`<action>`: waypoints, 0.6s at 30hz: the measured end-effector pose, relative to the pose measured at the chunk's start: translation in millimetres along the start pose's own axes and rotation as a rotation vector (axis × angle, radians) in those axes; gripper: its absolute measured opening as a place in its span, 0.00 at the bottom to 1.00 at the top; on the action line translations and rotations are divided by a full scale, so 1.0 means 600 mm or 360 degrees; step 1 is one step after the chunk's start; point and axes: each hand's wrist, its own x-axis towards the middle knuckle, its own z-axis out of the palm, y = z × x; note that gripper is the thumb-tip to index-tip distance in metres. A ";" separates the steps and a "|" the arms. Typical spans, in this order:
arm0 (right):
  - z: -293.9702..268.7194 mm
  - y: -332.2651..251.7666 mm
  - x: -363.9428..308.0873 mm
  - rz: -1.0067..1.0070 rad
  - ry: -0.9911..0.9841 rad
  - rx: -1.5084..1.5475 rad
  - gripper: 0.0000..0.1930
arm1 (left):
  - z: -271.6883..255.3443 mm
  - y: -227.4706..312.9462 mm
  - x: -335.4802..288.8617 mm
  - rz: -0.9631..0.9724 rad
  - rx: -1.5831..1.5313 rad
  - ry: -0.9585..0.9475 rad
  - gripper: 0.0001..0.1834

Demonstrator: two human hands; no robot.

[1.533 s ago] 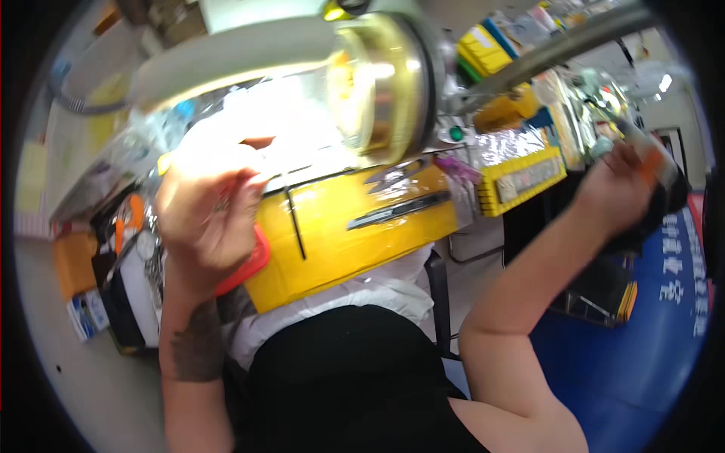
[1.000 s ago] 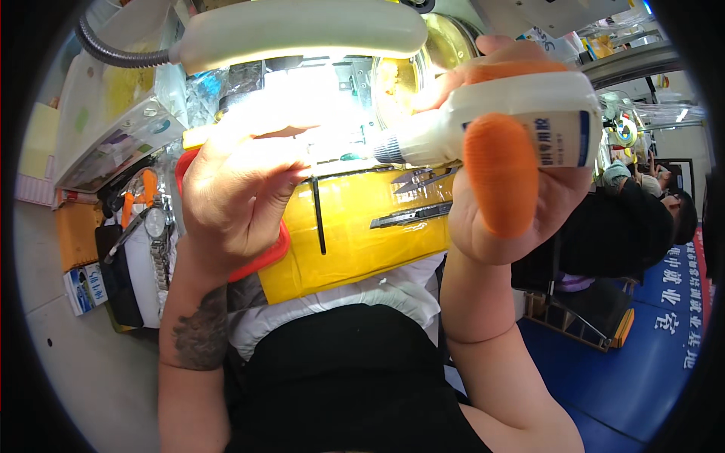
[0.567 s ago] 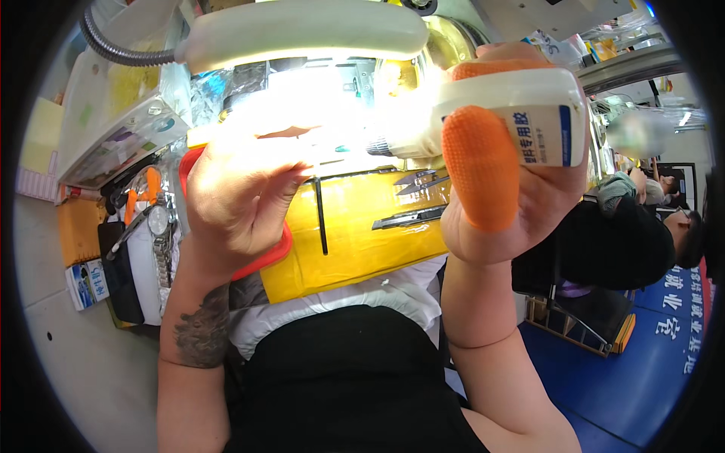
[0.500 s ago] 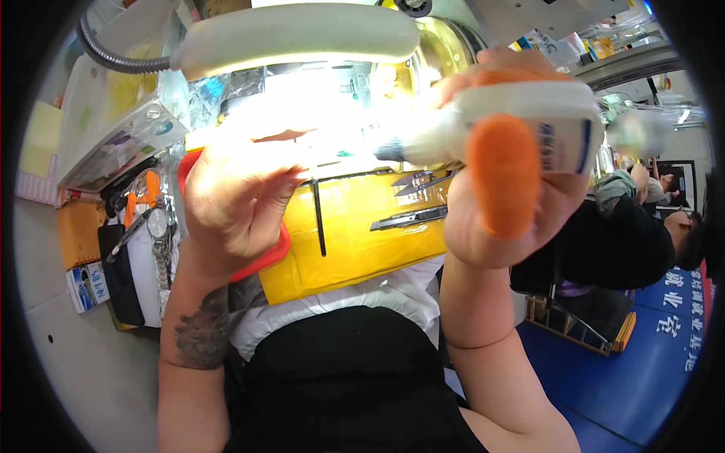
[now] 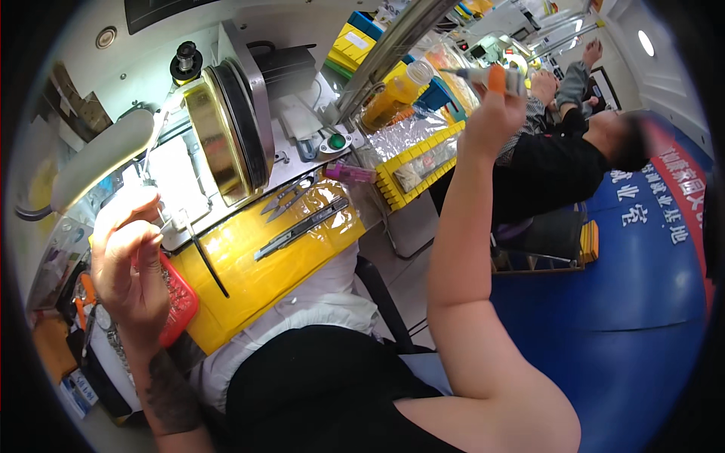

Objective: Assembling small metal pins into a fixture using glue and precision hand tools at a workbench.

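Raised to the far right, my right hand (image 5: 491, 124) is closed around a white glue bottle (image 5: 515, 83) with orange squeeze grips, its narrow tip pointing left. My left hand (image 5: 132, 264) is up in the bright lamp light at the left, fingertips pinched together. Glare and the fingers hide what they hold, if anything. Below it lies a red tray (image 5: 185, 302) with small bits. On the yellow mat (image 5: 249, 291) rest a thin black stick (image 5: 208, 264), a box cutter (image 5: 302, 229) and thread snips (image 5: 285, 200).
A white lamp (image 5: 106, 162) hangs beside a machine with a gold wheel (image 5: 208, 143). Toward the right are a purple lighter-like piece (image 5: 350, 173), a yellow basket (image 5: 393, 192) and a bottle of yellow liquid (image 5: 389, 102). A co-worker in black (image 5: 544, 166) sits at the right.
The view has swung right. My right hand has carried the glue bottle away from my left hand, outward to the right. The left fingers stay pinched near the lamp.
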 end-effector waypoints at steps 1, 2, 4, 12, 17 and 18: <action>0.012 0.004 0.005 0.0057 0.0008 0.0028 0.11 | 0.009 -0.001 0.002 -0.0013 -0.0065 0.0089 0.04; 0.014 0.017 0.012 0.0065 0.0017 0.0040 0.11 | 0.010 0.000 0.001 -0.0008 -0.0050 0.0082 0.04; 0.016 0.045 0.017 0.0192 -0.0346 -0.0385 0.14 | 0.007 0.000 -0.001 0.0031 0.0078 0.0043 0.04; -0.011 -0.037 -0.149 -0.0357 -0.0630 -0.0959 0.21 | 0.001 0.001 0.001 0.0080 0.0156 -0.0087 0.05; 0.006 -0.101 -0.261 0.0077 -0.1622 -0.0721 0.10 | -0.001 0.003 0.009 0.0146 0.0192 -0.0085 0.05; 0.007 -0.099 -0.271 0.0076 -0.1638 -0.0730 0.10 | 0.004 0.003 0.010 0.0136 0.0206 -0.0104 0.05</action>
